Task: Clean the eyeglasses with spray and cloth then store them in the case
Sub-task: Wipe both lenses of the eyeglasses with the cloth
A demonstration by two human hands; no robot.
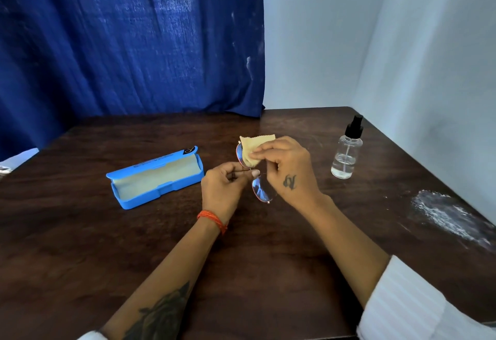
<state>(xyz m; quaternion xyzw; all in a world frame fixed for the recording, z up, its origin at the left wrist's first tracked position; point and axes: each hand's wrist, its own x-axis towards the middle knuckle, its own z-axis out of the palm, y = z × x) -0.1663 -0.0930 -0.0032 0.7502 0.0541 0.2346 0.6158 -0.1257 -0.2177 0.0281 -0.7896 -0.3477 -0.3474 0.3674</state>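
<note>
While the left hand (222,189) pinches the eyeglasses (259,178) by a temple above the middle of the table (80,232), the right hand (288,168) pinches a yellow cloth (251,151) over the far lens. The open blue case (155,177) lies toward the left edge, and the spray bottle (346,151) stands near the far right corner.

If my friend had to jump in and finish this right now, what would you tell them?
Left hand pinches the eyeglasses near the middle of the frame. Right hand pinches the yellow cloth onto the far lens.
The spray bottle stands to the right on the table. The blue case lies open on the left, with no glasses in it.
Done: wiping is under way.
Left: wipe the near lens too, then put the glasses in the case and close it.
</note>
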